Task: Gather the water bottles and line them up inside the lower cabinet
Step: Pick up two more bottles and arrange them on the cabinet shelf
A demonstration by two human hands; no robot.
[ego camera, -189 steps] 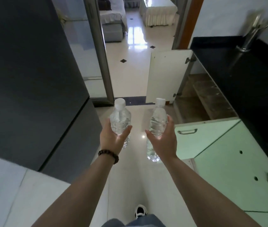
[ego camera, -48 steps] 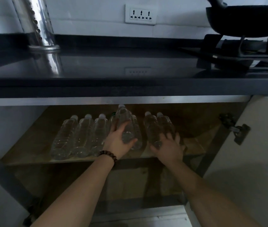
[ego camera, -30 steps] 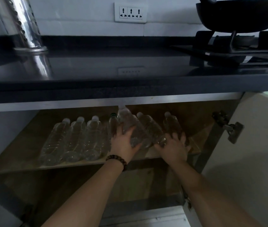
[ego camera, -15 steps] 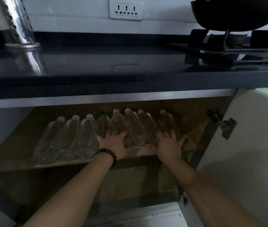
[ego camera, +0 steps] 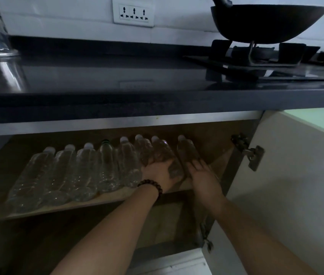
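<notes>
Left hand (ego camera: 158, 173): beaded bracelet (ego camera: 150, 185) on wrist, palm cupped over the base of a clear plastic water bottle (ego camera: 165, 157).
Right hand (ego camera: 202, 173): fingers flat and together against the rightmost clear bottle (ego camera: 186, 150), not gripping.
Bottle row (ego camera: 77, 171): lying side by side, caps rearward, on the wooden cabinet shelf (ego camera: 97, 199).
Cabinet door (ego camera: 286, 185): open, right.
Countertop (ego camera: 117, 80): dark; black wok (ego camera: 266, 20) on the stove.

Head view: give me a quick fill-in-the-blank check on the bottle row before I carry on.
1. The water bottles lie on their sides on the cabinet's ____ shelf.
2. One bottle in the row has a ____ cap; the others are white.
3. The beaded bracelet is on the ____ wrist.
4. The black wok sits on the ____.

Missing words: upper; green; left; stove
</notes>
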